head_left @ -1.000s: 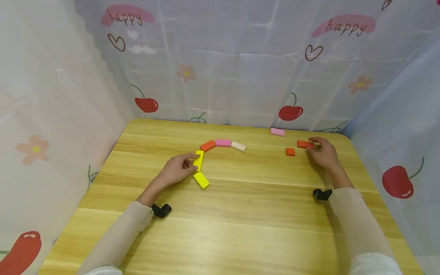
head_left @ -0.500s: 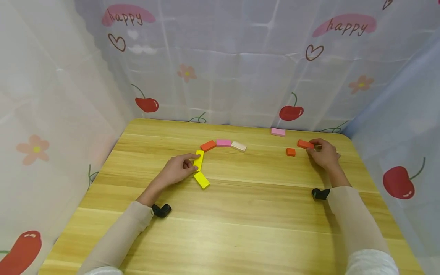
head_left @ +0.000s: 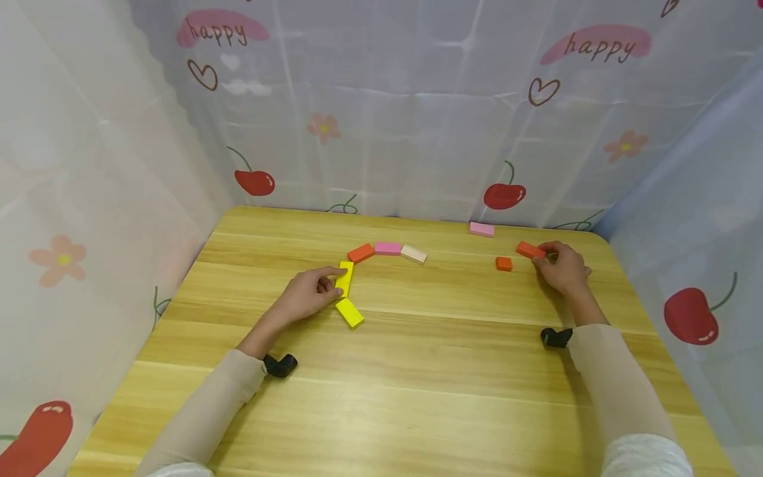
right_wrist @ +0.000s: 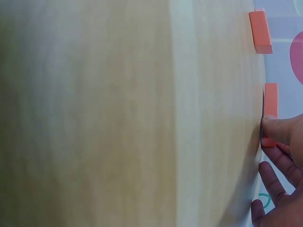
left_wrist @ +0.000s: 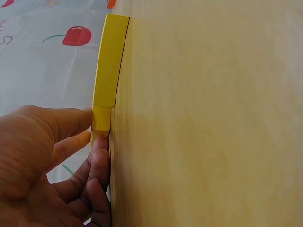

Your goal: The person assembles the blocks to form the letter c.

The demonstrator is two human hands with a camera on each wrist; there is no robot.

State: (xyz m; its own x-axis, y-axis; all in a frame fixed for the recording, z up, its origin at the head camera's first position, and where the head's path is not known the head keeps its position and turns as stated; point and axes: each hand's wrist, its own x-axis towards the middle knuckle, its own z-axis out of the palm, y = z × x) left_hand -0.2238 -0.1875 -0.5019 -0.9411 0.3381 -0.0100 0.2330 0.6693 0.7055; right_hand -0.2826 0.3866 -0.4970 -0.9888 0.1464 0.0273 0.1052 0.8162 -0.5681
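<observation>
In the head view my left hand pinches a yellow block between thumb and forefinger, the block lying on the table. Just in front of it, a second yellow block lies slanted. The left wrist view shows the thumb and fingers at the yellow blocks. At the far right, my right hand grips the right end of an orange-red block. Thumb and fingers close on this block in the right wrist view too. A shorter orange-red block lies to its left.
Beyond the left hand, a red block, a pink block and a cream block continue the curved row. A light pink block lies by the table's back edge. A printed curtain hangs behind the wooden table.
My right hand's fingers have drawn in from over the orange-red block to its right end, and the block has turned slightly. The left hand and the row have stayed still.
</observation>
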